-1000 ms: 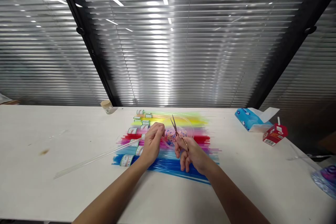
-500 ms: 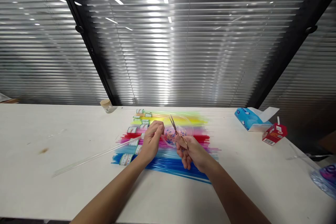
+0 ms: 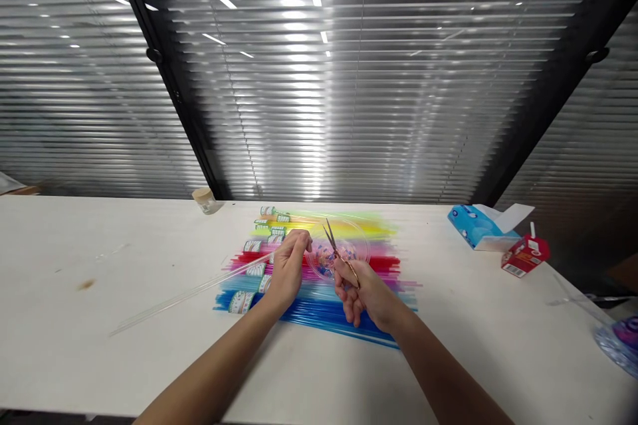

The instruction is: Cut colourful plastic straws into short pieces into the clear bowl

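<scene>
Several long clear plastic straws [image 3: 219, 280] are clamped in the left hand [image 3: 289, 269] left of the round clear bowl [image 3: 367, 255], over which the right hand [image 3: 366, 285] grips slim metal scissors [image 3: 332, 239], blades parted, seemingly for cutting that calls for steadiness.

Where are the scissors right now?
In the head view, the scissors are in the right hand, blades above the clear bowl of small pieces.

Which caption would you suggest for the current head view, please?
Left hand gripping clear straws, right hand holding scissors, above colourful straw bundles.
</scene>
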Demonstrator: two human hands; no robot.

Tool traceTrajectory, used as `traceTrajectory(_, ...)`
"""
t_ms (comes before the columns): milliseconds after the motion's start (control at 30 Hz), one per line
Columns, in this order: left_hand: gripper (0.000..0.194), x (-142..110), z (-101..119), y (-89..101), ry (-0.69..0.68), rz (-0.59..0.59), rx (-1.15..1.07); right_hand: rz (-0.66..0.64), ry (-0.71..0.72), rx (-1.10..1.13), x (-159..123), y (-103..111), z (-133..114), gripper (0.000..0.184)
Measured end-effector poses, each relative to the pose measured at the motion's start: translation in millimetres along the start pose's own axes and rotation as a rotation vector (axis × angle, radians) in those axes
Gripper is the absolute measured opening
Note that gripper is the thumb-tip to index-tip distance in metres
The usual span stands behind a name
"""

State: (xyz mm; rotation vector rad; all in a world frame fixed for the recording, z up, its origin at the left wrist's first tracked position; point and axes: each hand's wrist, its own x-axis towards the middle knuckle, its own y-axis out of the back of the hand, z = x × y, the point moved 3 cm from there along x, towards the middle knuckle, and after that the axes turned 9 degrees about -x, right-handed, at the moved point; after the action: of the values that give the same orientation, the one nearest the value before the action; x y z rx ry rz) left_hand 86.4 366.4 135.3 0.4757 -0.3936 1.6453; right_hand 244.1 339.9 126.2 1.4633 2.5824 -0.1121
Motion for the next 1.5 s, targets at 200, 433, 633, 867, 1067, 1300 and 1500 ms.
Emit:
traceTrajectory(200,0.040,-2.0,4.0,-3.5,-0.029,-0.066,0.047,-0.017,0.002,-0.016,-2.1,-1.6,-2.1,0.055)
traceTrajectory(433,0.039,-3.7,4.9,-5.2,-0.034,-0.099,0.035,-0.008,-0.010,-0.020,-1.3,-1.2,-2.2,0.057)
traceTrajectory(633,0.037,-2.5,3.2,-4.3,-0.053,-0.095,0.036,0.010,-0.010,-0.029,0.6,-2.0,2.9,0.057)
traceTrajectory(867,0.036,-3.0,2.1,-4.3,-0.047,-0.033,0.007,0.035,-0.026,-0.009,2.1,-3.4,3.7,0.057)
traceTrajectory(1067,0.037,-3.4,1.4,-2.2,-0.030,0.014,0.001,-0.020,-0.043,-0.029,-1.8,-4.0,-0.2,0.060)
traceTrajectory(1300,0.037,-6.3,7.7,-8.5,-0.048,-0.072,-0.010,-0.060,-0.044,-0.057,1.6,-7.7,4.4,0.061)
traceTrajectory(1500,0.037,-7.9,6.6,-8.9,-0.055,-0.061,-0.008,-0.026,-0.040,-0.047,0.8,-8.5,3.5,0.064)
